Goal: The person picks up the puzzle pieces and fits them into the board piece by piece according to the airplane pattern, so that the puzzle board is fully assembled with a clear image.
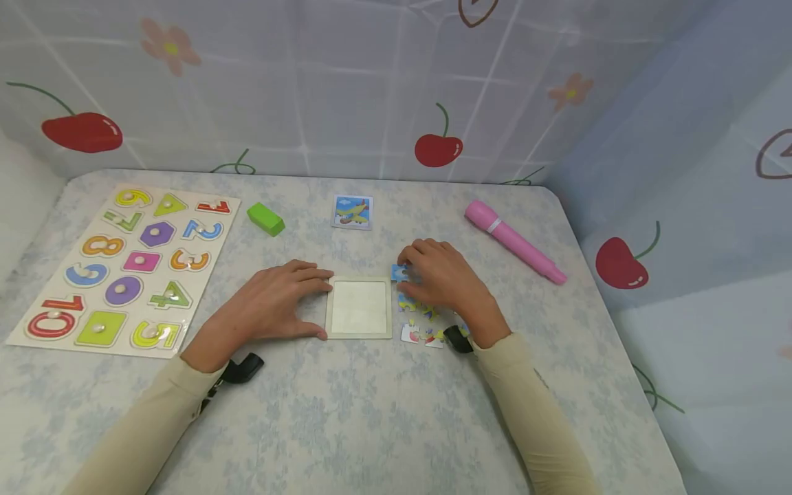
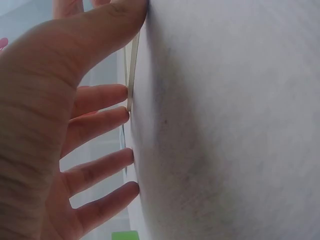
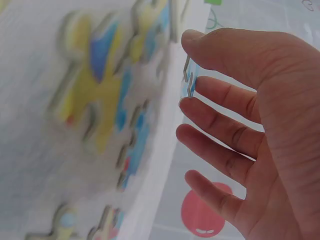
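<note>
A square, pale-rimmed puzzle tray [image 1: 361,307] lies bare on the table between the hands. My left hand [image 1: 266,302] rests beside it with fingers spread, thumb at its lower left corner and fingertips at its upper left. In the left wrist view, fingertips touch the thin tray edge [image 2: 132,70]. My right hand [image 1: 442,275] pinches a blue puzzle piece [image 1: 399,272] just right of the tray. The right wrist view has that piece [image 3: 190,80] tilted between thumb and fingertips. Below that hand, partly hidden, are several loose puzzle pieces [image 1: 410,333], yellow, blue and red.
On the left lies a number-and-shape peg board [image 1: 198,278]. A green block [image 1: 266,219] sits near its upper right. Behind the tray is a small airplane picture card [image 1: 353,212]. A pink pen-shaped tube [image 1: 516,242] lies at the back right. Patterned curtain [image 1: 346,89] borders the table.
</note>
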Available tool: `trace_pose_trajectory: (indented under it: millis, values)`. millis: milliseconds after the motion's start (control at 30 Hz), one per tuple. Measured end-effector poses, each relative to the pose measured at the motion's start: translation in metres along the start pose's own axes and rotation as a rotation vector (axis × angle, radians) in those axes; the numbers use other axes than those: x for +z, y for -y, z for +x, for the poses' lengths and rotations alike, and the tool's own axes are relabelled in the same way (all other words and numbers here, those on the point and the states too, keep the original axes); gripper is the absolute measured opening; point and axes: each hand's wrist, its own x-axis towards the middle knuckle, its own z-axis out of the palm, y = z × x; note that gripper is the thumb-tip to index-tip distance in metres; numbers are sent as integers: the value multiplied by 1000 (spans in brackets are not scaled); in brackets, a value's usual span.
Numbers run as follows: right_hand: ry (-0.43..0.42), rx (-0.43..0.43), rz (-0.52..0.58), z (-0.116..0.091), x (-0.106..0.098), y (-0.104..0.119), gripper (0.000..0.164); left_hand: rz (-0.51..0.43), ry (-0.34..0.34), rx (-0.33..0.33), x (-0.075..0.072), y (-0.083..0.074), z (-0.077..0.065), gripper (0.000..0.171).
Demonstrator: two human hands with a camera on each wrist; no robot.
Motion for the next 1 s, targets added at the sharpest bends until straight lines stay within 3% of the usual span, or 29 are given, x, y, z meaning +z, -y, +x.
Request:
trace_pose_trajectory:
  millis: [433,1000]
  values:
    - [0,-49,-2,15,-4,19,35,4,0,1,0,-1,1,84]
    - [41,-114,-40,30,9,42,34,19,-8,20,0,1,0,83]
